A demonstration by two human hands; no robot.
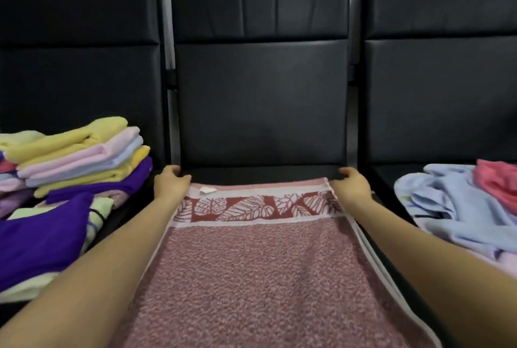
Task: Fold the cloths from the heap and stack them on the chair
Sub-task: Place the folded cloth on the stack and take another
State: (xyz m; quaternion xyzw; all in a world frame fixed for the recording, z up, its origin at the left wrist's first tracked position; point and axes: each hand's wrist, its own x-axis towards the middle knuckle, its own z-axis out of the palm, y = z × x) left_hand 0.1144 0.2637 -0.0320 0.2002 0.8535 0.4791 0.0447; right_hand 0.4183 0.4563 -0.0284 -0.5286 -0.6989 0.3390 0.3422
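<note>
A pink towel [257,269] with a red leaf-patterned band lies spread over the seat of the middle black chair [260,101], folded double so layered edges show on its right side. My left hand [171,183] grips the towel's far left corner. My right hand [352,184] grips the far right corner. Both hands sit at the back of the seat, fingers curled over the towel's far edge. A stack of folded cloths [81,157] in yellow, pink, pale blue and purple rests on the left chair. The unfolded heap [458,208] lies on the right chair.
Three black padded chairs stand side by side against a pale wall. A second pile with purple and pale yellow folded cloths [42,238] sits at the front of the left chair. A coral pink cloth [496,182] tops the pale blue heap.
</note>
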